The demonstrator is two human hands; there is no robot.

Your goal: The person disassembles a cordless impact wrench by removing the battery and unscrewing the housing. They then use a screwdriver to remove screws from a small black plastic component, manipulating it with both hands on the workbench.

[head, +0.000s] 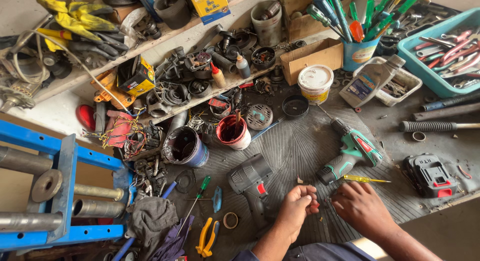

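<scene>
Workbench, seen from the head camera. Landmark: the dark grey drill body [251, 183] lying on the ribbed rubber mat [295, 146].

- Left hand [296, 203]: just right of the grey drill body, fingers curled into a loose fist, fingertips pinching a small reddish part [315, 205]; what the part is cannot be told.
- Right hand [361, 206]: further right of the grey drill body, fingers bent inward, fingertips meeting those of the left hand at the same small part; whether it grips anything itself cannot be told.
- Yellow-handled screwdriver [364, 179]: right of the grey drill body, lying flat just above the right hand.
- Green cordless drill [350, 152]: up and to the right of the grey drill body, on its side, bit pointing up-left.
- Black battery pack with red latch [430, 175]: far right of the grey drill body, near the mat's edge.
- Green-handled screwdriver [198, 197]: just left of the grey drill body, lying slantwise.
- Orange-handled pliers [207, 237]: below and left of the grey drill body.
- Red-and-white tub [233, 132] and blue tin [184, 147]: above and left of the grey drill body, side by side.
- White lidded tub [315, 83]: well above the grey drill body, beside a cardboard box [311, 57].
- Blue cup of screwdrivers [358, 52]: far up and right.
- Teal tray of tools [442, 51]: at the top right corner.
- Blue metal frame [60, 186]: far left.
</scene>
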